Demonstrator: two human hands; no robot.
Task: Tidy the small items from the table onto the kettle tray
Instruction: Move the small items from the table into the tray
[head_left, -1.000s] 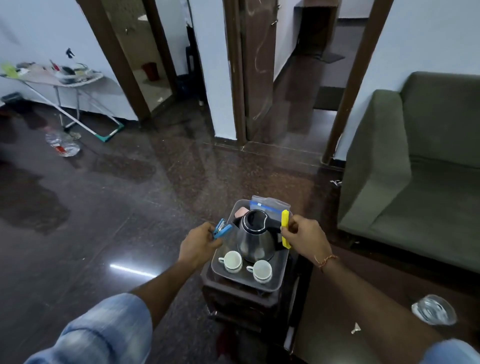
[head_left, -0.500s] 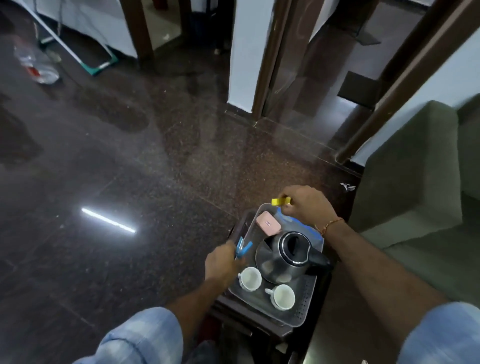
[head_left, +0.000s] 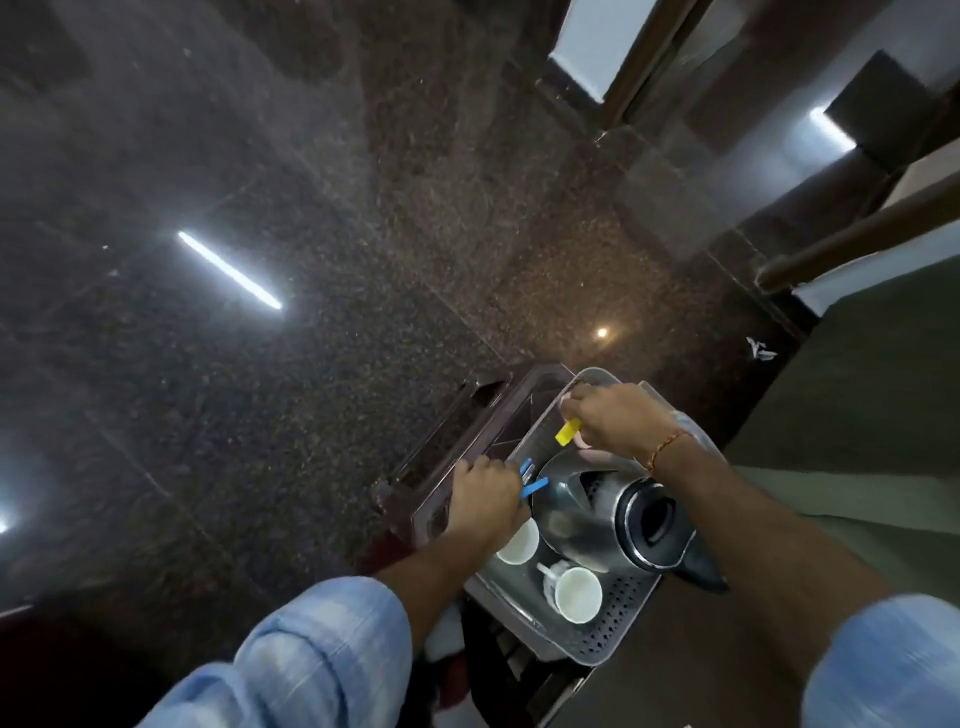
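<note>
a: what's on the grey perforated plastic tray (head_left: 618, 631)?
b: a steel electric kettle (head_left: 597, 512) and two white ceramic cups (head_left: 574, 592), all atop the small dark wooden table (head_left: 441, 467).
a: and the hands?
b: left hand (head_left: 485, 496) is closed around a blue plastic clip (head_left: 531, 480) beside the kettle; right hand (head_left: 610, 418) pinches a yellow plastic clip (head_left: 567, 432) over the tray's far end.
a: surroundings?
b: dark speckled floor (head_left: 311, 260), green sofa (head_left: 857, 405) to the right.

The tray (head_left: 618, 631) is grey with a dotted perforated floor; the kettle (head_left: 597, 514) is shiny steel with a black lid rim; the cups (head_left: 574, 595) are white; one clip (head_left: 567, 432) is yellow, another (head_left: 532, 480) blue; the sleeves (head_left: 322, 660) are pale blue; the floor (head_left: 260, 364) is dark speckled stone
</note>
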